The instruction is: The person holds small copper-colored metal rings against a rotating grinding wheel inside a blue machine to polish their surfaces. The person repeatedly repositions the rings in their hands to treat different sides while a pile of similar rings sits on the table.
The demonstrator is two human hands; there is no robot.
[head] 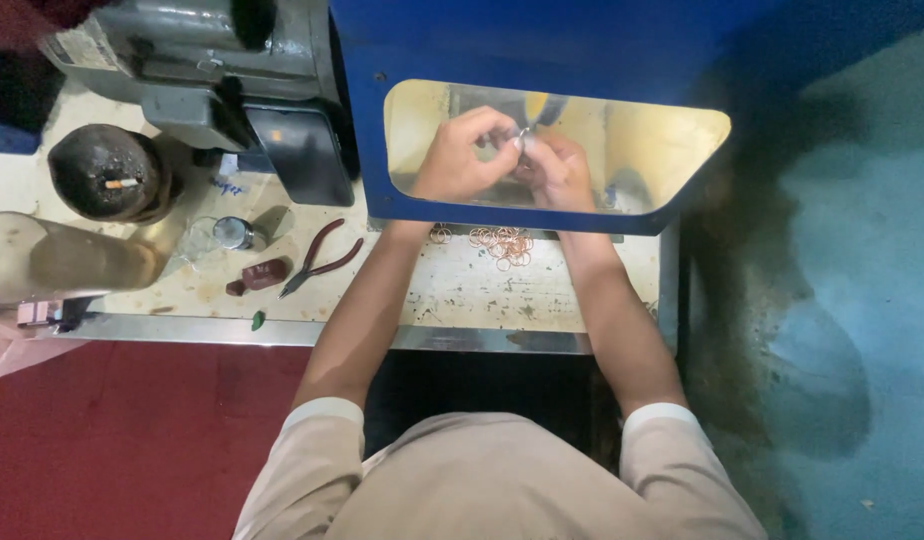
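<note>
Behind the lit opening of a blue guard panel (542,40), both hands meet at the middle of the view. Left hand (460,155): fingers curled closed, fingertips pinching a small metal ring (523,137) from the left. Right hand (560,172): likewise closed, its fingertips touching the same ring from the right, so that the ring sits between the two hands, raised above the counter (452,290). The piece is too small to tell its exact shape.

Just below the panel's lower edge, between the forearms, lies a loose heap of copper-coloured rings (502,243) on the worn, pale counter. Well to the left lie red-handled pliers (320,258), jaws pointing toward the near edge, and beside them a small dark red block (262,274). Farther left stand a small round metal tin (234,232) and a dark round pot (110,172) with a cigarette resting on top. A grey machine housing (212,50) occupies the upper left corner. The person's beige short sleeves appear at the bottom.
</note>
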